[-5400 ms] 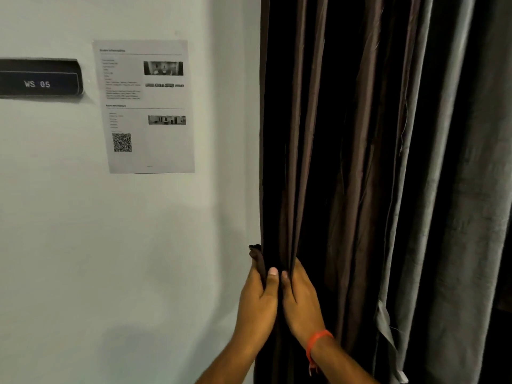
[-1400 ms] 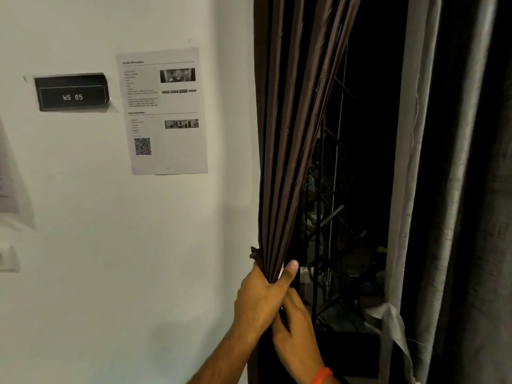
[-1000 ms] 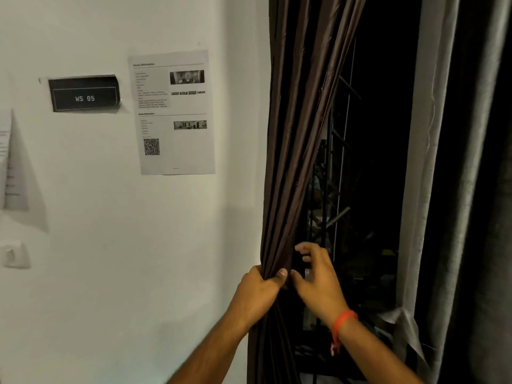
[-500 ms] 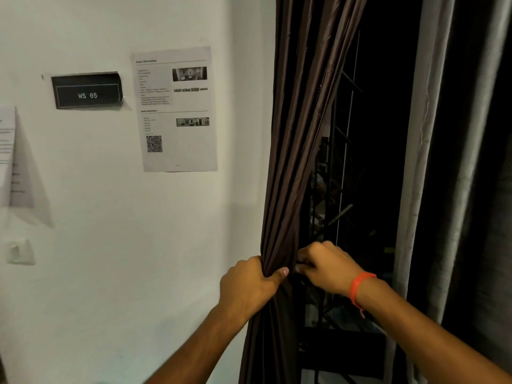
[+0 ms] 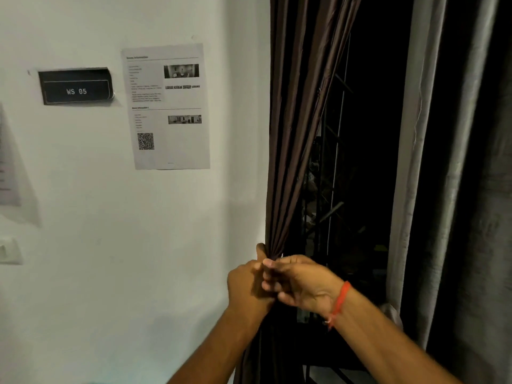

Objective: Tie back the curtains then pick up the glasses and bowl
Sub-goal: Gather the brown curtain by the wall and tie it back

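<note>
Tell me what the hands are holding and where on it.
The left hand grips the brown curtain at its gathered waist, beside the wall. The right hand crosses over in front of it; whether it holds anything cannot be told.

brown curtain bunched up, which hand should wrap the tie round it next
Probably the right hand: its fingers lie over the front of the left hand, which grips the gathered brown curtain and cannot let go. No tie is clearly visible.
</note>
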